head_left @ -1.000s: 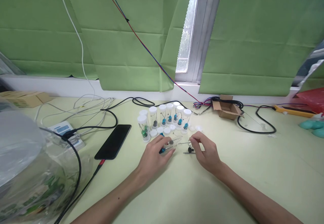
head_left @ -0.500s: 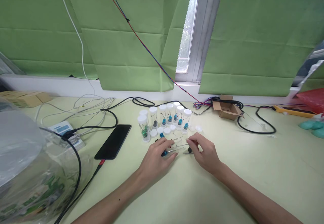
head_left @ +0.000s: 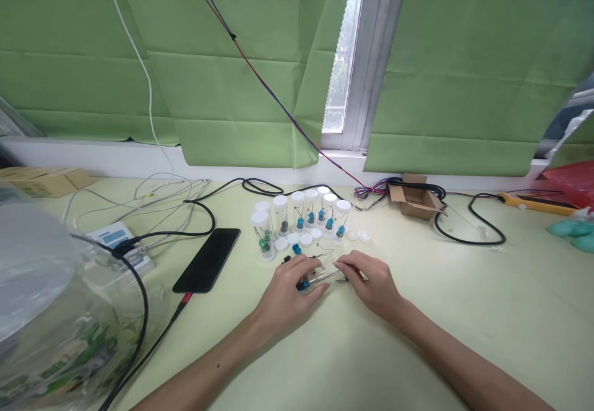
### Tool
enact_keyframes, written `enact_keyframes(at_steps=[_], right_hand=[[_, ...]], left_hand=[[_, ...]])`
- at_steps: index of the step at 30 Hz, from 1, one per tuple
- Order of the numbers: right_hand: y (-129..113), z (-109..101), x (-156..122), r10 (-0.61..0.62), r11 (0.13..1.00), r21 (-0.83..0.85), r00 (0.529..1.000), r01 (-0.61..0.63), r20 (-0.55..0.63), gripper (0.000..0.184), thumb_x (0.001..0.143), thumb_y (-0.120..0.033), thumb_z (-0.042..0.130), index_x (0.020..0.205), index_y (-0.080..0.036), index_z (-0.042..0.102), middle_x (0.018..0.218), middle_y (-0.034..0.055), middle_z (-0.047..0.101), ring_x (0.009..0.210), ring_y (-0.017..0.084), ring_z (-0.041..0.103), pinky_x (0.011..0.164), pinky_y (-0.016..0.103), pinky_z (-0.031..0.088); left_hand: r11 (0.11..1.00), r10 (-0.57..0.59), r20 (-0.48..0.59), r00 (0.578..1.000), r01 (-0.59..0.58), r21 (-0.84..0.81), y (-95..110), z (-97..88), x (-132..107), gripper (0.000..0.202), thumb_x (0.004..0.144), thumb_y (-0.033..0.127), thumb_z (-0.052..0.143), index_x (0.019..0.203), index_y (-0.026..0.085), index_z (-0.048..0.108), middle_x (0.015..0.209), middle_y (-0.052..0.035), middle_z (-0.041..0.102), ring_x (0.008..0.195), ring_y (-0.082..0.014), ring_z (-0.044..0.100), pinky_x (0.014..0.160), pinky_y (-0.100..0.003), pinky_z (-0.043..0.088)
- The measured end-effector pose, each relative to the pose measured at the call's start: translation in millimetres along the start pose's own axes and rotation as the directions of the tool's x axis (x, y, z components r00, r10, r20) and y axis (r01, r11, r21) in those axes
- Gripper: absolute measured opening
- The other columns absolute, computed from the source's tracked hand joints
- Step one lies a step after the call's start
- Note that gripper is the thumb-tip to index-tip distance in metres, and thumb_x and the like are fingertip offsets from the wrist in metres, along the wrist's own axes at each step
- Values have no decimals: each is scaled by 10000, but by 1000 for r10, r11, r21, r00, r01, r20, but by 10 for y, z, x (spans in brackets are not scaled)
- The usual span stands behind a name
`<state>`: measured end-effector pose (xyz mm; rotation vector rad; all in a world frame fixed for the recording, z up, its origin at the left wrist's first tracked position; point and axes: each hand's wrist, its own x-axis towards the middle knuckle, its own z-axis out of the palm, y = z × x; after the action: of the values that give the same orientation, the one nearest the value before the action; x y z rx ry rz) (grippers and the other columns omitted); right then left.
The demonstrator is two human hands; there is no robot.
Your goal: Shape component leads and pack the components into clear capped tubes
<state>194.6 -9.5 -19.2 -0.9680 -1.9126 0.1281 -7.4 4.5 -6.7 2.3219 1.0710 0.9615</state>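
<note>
My left hand (head_left: 288, 288) is curled around a clear tube (head_left: 325, 277) that lies tilted low over the table, with a blue piece (head_left: 303, 285) at its left end. My right hand (head_left: 371, 278) has thumb and fingers pinched by the tube's right end, on what looks like a thin metal rod; its tip is hard to make out. A loose blue piece (head_left: 296, 249) and thin bent wires (head_left: 325, 254) lie just beyond my fingers. Behind them stand several white-capped clear tubes (head_left: 341, 220), holding blue, green or dark pieces with metal prongs.
White caps (head_left: 306, 239) lie before the standing tubes. A phone (head_left: 207, 260) with a cable rests to the left, near a large clear plastic bag (head_left: 60, 312). At the back right are an open cardboard box (head_left: 415, 203) and black cables (head_left: 473, 241).
My right hand has shifted slightly left, bringing its pinched fingertips nearer the tube in my left hand. The left hand stays almost in place.
</note>
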Motion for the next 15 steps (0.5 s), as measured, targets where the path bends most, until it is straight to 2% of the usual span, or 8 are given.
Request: enact_keyframes(at_steps=[6, 12, 15], right_hand=[[12, 19, 15, -60, 997, 45, 997, 63, -56, 123, 960, -172, 506, 959, -188, 628, 767, 36, 675, 633, 137, 593, 590, 244, 461], [27, 18, -6, -21, 1000, 18, 996, 22, -85, 127, 964, -184, 488, 1006, -197, 607, 767, 25, 652, 584, 129, 549, 561, 248, 446], [29, 18, -12, 11, 1000, 23, 997, -9, -71, 132, 967, -195, 478, 1011, -186, 603, 747, 18, 626, 574, 124, 529, 555, 246, 438]], left_hand=[[999, -29, -28, 999, 28, -35, 16, -15, 28, 182, 816, 264, 673, 979, 186, 657, 802, -17, 624, 722, -158, 569, 654, -269, 455], [993, -110, -71, 991, 106, -54, 25, -45, 60, 171, 807, 318, 679, 911, 182, 666, 757, -13, 629, 666, -155, 546, 616, -275, 447], [980, -170, -104, 980, 157, -122, 13, -42, 52, 229, 803, 373, 684, 937, 188, 668, 809, -22, 660, 692, -164, 574, 645, -290, 473]])
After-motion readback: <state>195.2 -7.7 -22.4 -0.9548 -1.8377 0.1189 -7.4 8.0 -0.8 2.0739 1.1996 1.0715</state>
